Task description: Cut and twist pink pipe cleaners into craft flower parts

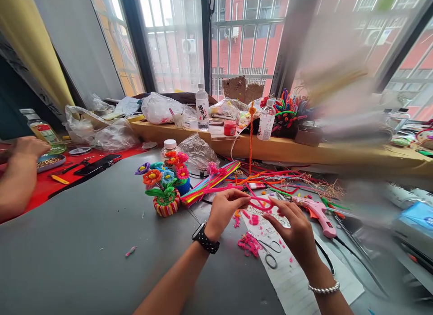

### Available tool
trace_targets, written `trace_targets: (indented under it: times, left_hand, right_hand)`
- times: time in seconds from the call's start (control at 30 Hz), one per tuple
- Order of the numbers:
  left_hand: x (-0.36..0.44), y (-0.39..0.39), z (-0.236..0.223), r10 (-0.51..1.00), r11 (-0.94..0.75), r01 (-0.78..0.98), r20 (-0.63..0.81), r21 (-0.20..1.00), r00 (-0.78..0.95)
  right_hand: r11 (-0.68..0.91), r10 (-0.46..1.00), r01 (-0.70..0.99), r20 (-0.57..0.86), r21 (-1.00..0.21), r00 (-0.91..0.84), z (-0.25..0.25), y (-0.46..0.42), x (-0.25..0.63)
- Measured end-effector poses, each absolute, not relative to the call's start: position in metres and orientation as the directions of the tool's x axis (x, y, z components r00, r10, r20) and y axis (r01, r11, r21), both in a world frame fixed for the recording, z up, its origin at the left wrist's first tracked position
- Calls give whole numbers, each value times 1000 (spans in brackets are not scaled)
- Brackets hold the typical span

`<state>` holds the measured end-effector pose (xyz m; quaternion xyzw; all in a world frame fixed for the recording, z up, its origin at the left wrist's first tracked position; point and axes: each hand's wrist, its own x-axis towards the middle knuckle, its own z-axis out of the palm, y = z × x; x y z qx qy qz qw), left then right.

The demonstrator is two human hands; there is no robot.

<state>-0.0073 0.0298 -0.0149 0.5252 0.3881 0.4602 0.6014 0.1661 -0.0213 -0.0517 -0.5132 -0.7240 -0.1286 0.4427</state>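
My left hand (pixel 225 210), with a black watch on its wrist, and my right hand (pixel 293 227), with a silver bracelet, both pinch a pink pipe cleaner (pixel 260 202) bent into a loop between them. They hover over a white paper sheet (pixel 294 279) on the grey table (pixel 84 252). Small scissors (pixel 270 254) and pink fuzz scraps (pixel 249 243) lie on the paper just below my hands.
A pipe-cleaner flower pot (pixel 164 188) and a bundle of coloured pipe cleaners (pixel 209 184) sit left of my hands. A pink glue gun (pixel 318 212) lies to the right. Bottles, bags and clutter line the wooden ledge (pixel 277 148). Another person's arm (pixel 16 175) rests at far left.
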Motion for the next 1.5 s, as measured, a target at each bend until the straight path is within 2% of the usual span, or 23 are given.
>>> trace_targets:
  times: [0.27,0.6,0.9,1.3,1.5]
  left_hand:
    - [-6,27,-15,957,29,-134,11,991,291]
    - [-7,29,-17,949,-3,-73,26,997,314]
    - [-9,30,-20,934,-150,12,138,989,330]
    - [-12,30,-18,920,-190,59,157,980,360]
    - [-10,28,-13,940,-113,10,104,994,325]
  right_hand:
    - [469,630,830,773,-303,-73,-55,-23,166]
    - [498,579,848,797,-181,-169,-54,-24,167]
    - [475,553,872,810,-115,-194,-58,-23,168]
    - [504,564,862,778,-60,-275,-52,-25,169]
    - [479,557,877,785,-37,-271,-53,-25,169]
